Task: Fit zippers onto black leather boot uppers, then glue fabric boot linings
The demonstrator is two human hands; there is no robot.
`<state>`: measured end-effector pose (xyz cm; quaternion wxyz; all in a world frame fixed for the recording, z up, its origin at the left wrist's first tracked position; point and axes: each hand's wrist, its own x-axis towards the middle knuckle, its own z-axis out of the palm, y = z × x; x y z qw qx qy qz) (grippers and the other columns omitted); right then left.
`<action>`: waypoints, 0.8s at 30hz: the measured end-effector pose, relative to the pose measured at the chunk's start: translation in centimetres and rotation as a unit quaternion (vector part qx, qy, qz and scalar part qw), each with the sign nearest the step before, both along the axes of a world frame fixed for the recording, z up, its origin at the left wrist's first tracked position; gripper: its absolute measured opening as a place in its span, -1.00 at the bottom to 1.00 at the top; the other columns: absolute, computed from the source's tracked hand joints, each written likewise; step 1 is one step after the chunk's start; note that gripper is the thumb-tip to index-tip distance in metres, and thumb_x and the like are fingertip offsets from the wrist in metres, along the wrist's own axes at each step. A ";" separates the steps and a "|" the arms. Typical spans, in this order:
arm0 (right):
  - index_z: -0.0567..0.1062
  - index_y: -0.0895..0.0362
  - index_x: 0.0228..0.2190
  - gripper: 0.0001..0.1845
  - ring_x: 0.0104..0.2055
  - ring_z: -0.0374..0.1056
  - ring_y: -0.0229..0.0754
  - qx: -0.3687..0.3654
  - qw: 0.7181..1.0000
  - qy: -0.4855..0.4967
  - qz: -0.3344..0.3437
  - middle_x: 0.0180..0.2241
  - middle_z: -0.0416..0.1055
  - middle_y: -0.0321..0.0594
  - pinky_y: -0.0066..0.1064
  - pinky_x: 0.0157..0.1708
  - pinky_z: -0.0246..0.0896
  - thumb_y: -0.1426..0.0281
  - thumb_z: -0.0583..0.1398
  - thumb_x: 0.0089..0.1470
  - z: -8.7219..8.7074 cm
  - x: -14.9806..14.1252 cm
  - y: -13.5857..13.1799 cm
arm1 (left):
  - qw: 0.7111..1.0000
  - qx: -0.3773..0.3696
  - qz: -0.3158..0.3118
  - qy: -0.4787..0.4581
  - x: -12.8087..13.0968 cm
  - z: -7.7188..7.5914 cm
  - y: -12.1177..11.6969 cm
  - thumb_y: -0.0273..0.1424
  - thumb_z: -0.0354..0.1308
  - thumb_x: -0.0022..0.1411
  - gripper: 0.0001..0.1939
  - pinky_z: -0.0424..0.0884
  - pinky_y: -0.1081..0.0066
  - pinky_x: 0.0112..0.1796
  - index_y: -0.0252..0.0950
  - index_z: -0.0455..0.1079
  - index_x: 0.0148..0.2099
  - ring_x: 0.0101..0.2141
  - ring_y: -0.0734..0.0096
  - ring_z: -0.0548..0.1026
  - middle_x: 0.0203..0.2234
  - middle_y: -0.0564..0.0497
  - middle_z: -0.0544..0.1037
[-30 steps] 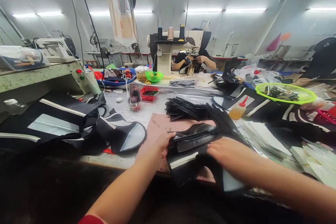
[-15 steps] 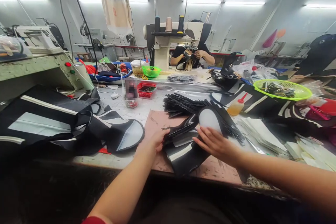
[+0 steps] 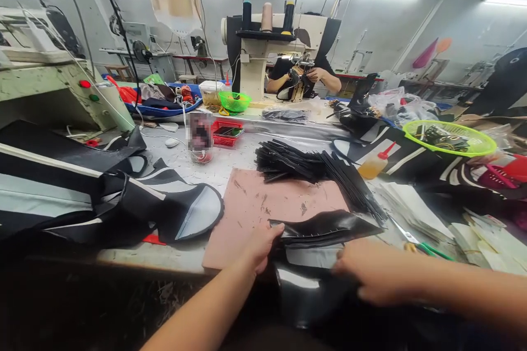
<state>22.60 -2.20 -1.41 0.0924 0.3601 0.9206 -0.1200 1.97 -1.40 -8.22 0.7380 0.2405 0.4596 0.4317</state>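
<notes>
My left hand [image 3: 261, 244] pinches the left edge of a glossy black leather piece [image 3: 325, 227] at the near edge of a pink cutting mat [image 3: 263, 203]. My right hand [image 3: 366, 271] is closed on the right side of the same piece, which folds down over the table's front edge and shows a pale lining. Just beyond the mat lies a fanned stack of black strips [image 3: 304, 167].
A pile of black and grey cut panels [image 3: 123, 197] lies at the left. A yellow glue bottle [image 3: 374, 163], a green basket [image 3: 450, 138] and scissors [image 3: 426, 249] are at the right. A red tray [image 3: 226, 134] and a jar [image 3: 200, 140] stand behind. Across the table a person works at a sewing machine [image 3: 263, 49].
Both hands pulled the black leather piece toward me, off the mat's middle to the table's front edge. The view shifted and more of the pink mat now shows.
</notes>
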 end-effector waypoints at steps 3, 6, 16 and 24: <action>0.51 0.22 -0.30 -0.69 -0.42 0.43 -0.01 0.095 0.978 -0.099 0.157 -0.26 0.48 0.10 -0.34 -0.58 0.20 0.52 0.20 -0.20 -1.4 -2.6 -3.1 | 1.000 -0.007 0.011 0.007 0.2 0.0 0.1 -0.24 0.31 -0.20 -0.68 0.30 0.41 -0.35 -0.33 0.32 -0.45 -0.48 0.40 0.43 -0.60 0.05 0.47; 0.50 0.30 -0.28 -0.73 -0.39 0.44 0.02 0.115 0.955 -0.171 0.214 -0.14 0.40 0.25 -0.35 -0.63 0.17 0.58 0.11 -0.08 -1.5 -4.5 -4.0 | 0.999 -0.017 0.023 0.015 0.4 -0.1 0.2 -0.25 0.28 -0.15 -0.72 0.30 0.42 -0.35 -0.32 0.32 -0.45 -0.48 0.41 0.42 -0.60 0.07 0.47; 0.45 0.12 -0.24 -0.73 -0.21 0.37 -0.20 -0.230 0.966 0.070 -0.092 -0.23 0.48 -0.24 -0.41 -0.23 0.20 0.46 0.04 0.03 -0.7 -1.6 3.2 | 0.998 -0.012 0.048 0.039 1.0 -0.6 0.2 -0.28 0.22 -0.10 -0.78 0.31 0.43 -0.32 -0.32 0.36 -0.44 -0.40 0.37 0.43 -0.53 0.05 0.50; 0.42 0.15 -0.34 -0.86 -0.47 0.28 -0.21 0.006 0.991 -0.006 0.135 -0.48 0.39 -0.19 -0.44 -0.53 0.00 0.45 0.07 0.06 -1.1 -2.8 -1.0 | 0.964 0.086 -0.039 0.249 -0.5 -1.4 0.2 -0.27 0.23 -0.09 -0.77 0.27 0.49 -0.49 -0.32 0.37 -0.39 -0.53 0.46 0.39 -0.57 0.07 0.47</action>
